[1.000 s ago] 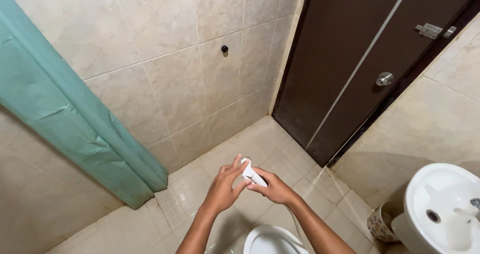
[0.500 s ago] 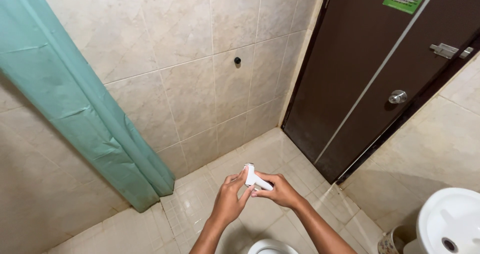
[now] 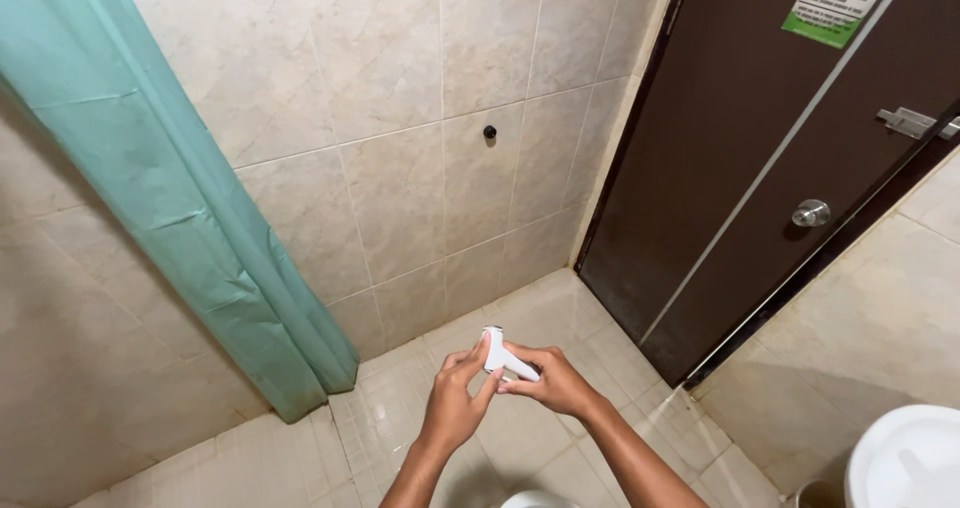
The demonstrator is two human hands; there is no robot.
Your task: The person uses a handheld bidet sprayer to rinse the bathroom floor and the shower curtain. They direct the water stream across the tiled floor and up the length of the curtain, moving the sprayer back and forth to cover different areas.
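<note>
Right hand (image 3: 555, 383) wrapped around white spray nozzle (image 3: 505, 358); left hand (image 3: 455, 403) fingertips pinching nozzle head.

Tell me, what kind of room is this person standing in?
Most likely a small bathroom: beige tiled walls, a green shower curtain, a white basin by the brown door, and both hands on a white spray nozzle.

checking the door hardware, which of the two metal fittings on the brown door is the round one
The lower one, the round knob, is set below the flat bar-shaped latch near the door's right edge.
</note>
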